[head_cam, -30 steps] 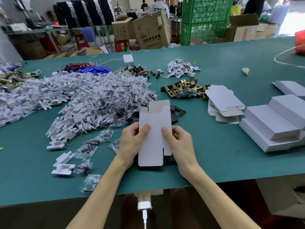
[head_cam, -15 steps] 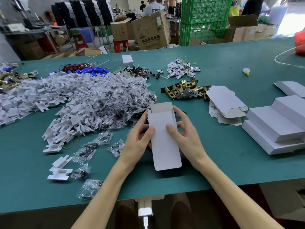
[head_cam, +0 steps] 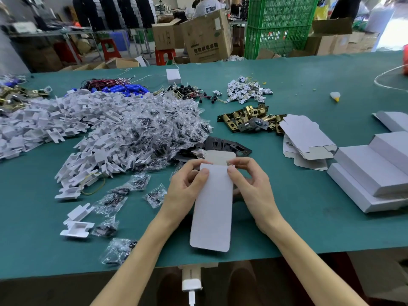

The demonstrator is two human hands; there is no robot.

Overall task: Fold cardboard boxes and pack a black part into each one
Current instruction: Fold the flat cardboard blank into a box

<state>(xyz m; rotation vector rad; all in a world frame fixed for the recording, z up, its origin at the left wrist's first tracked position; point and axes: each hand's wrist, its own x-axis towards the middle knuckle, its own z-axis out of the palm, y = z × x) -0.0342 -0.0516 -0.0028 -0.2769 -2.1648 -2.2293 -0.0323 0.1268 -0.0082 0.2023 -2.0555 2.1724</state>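
Both hands grip a long white cardboard box blank (head_cam: 213, 204) above the near-centre of the green felt-covered table (head_cam: 309, 228), long axis running 12 to 6 o'clock, near end with its rounded flap past the table edge. Left hand (head_cam: 184, 193) clamps the blank's left edge, thumb on top near the far corner, other fingers curled under. Right hand (head_cam: 254, 186) clamps the right edge the same way, thumb on the top face, fingertips pinching at the far flap. Far flap (head_cam: 220, 156) tilts away, grey-brown inside showing. Flat black metal parts (head_cam: 223, 144) lie on the table just beyond the blank at 12 o'clock. At 10 o'clock, big heap of clear plastic bags of small dark hardware (head_cam: 159, 133), beside a pile of white moulded inserts (head_cam: 66, 129). At 1 o'clock, brass-coloured latch bolts (head_cam: 249, 120). At 2 o'clock, stack of flat white box blanks (head_cam: 306, 140). At 3 o'clock, folded white boxes (head_cam: 375, 171) stacked together.
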